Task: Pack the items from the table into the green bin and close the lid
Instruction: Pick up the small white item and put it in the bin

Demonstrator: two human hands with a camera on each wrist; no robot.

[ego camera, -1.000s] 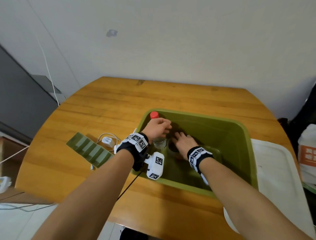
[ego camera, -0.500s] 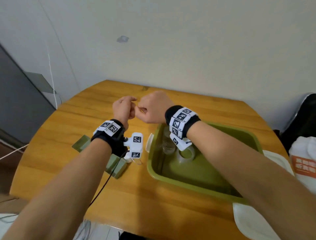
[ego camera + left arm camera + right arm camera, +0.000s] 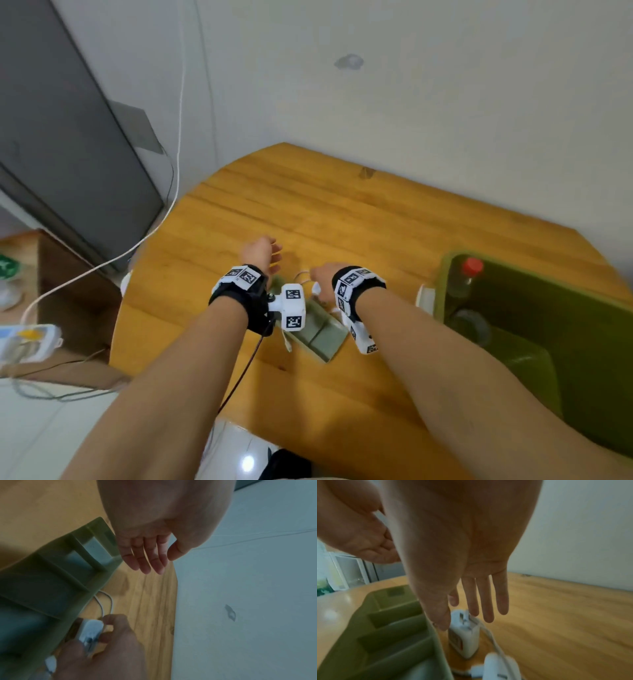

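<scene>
item: white charger (image 3: 464,635), a small boxy wall plug with metal prongs folded at its top and a thin white cable (image 3: 104,601) attached.

location: stands on the wooden surface (image 3: 342,212), just beside the long edge of the green divider tray (image 3: 320,334); well apart from the green bin (image 3: 442,284), which sits to the right with a red-capped bottle (image 3: 472,267) already inside.

hands: right hand (image 3: 322,274) is down on the charger, thumb and fingertips pinching the body near its top. left hand (image 3: 262,251) is released, fingers straight, above the far end of the tray, holding nothing.

handling, as judged: light, rigid hard plastic, smooth sides that could slip in a loose pinch; not fragile. best hold is across the two broad faces of the body, clear of the prongs. the cable is limp and will trail, so it may drag on the tray edge or hang over the bin rim; gathering the loop with the free hand looks sensible.

status: charger and tray not yet packed.
</scene>
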